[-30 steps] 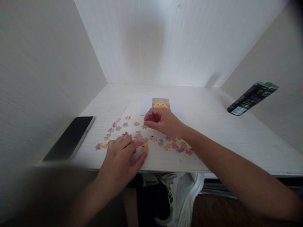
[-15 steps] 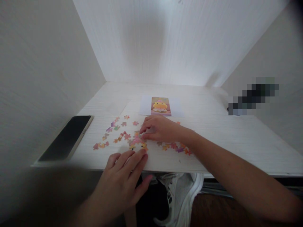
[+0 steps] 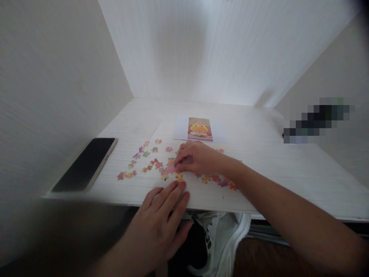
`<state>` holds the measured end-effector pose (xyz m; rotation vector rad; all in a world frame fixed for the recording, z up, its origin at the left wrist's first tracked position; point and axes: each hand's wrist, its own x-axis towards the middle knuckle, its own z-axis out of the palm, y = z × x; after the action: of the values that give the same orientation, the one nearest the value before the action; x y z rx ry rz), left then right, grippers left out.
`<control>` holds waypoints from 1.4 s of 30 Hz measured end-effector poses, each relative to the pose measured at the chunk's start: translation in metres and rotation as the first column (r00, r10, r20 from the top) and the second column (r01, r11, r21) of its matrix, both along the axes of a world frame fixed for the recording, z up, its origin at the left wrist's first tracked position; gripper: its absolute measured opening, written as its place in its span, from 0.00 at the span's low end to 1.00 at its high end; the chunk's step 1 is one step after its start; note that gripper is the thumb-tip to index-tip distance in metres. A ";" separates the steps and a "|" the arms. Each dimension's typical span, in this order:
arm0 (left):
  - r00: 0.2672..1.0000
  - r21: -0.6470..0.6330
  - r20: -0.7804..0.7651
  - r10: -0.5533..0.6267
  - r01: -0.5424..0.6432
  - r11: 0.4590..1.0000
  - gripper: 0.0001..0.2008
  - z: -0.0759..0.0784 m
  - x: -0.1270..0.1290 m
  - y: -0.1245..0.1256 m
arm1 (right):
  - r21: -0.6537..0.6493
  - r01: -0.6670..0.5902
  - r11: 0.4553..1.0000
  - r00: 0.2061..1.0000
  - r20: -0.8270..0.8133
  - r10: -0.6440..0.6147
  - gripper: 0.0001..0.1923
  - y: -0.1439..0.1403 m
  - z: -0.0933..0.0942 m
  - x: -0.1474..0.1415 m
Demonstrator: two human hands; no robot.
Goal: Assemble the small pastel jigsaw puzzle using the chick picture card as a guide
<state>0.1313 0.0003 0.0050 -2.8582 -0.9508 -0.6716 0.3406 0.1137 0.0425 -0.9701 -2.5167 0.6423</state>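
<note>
Several small colourful puzzle pieces lie scattered on the white desk. My right hand rests over them, its fingertips pinching or pressing a pinkish cluster of joined pieces. My left hand lies flat at the desk's front edge, fingers together and extended, fingertips touching the desk just below an orange piece. It holds nothing. More pieces show under my right wrist.
A reference picture card of a yellow character lies on white paper behind the pieces. A dark phone lies at the desk's left. A blurred dark object sits at the right wall. White walls enclose the desk. A white shoe shows below.
My right hand came down from near the card to the pink cluster. My left hand slid back off the pieces to the desk's front edge. The view shifted slightly.
</note>
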 end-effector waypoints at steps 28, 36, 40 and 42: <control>1.000 -0.010 0.018 0.015 -0.015 1.000 0.20 -0.002 -0.001 0.003 | 0.012 -0.023 1.000 1.000 0.021 0.023 0.06 0.000 0.001 -0.001; 1.000 0.040 0.018 -0.005 0.005 0.999 0.18 -0.001 -0.002 0.009 | 0.013 -0.009 1.000 0.999 0.031 0.009 0.07 0.000 0.001 -0.002; 0.995 0.030 0.101 0.004 -0.007 1.000 0.12 0.005 0.003 0.011 | 0.011 -0.013 1.000 0.999 0.039 0.013 0.07 -0.001 0.001 -0.002; 0.989 0.000 0.146 0.020 -0.021 1.000 0.09 0.008 0.007 0.013 | 0.013 -0.017 1.000 0.999 0.033 0.016 0.07 -0.001 0.001 -0.002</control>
<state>0.1387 0.0129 0.0130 -2.8256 -0.9953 -0.8903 0.3384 0.1129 0.0432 -0.9639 -2.5575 0.6187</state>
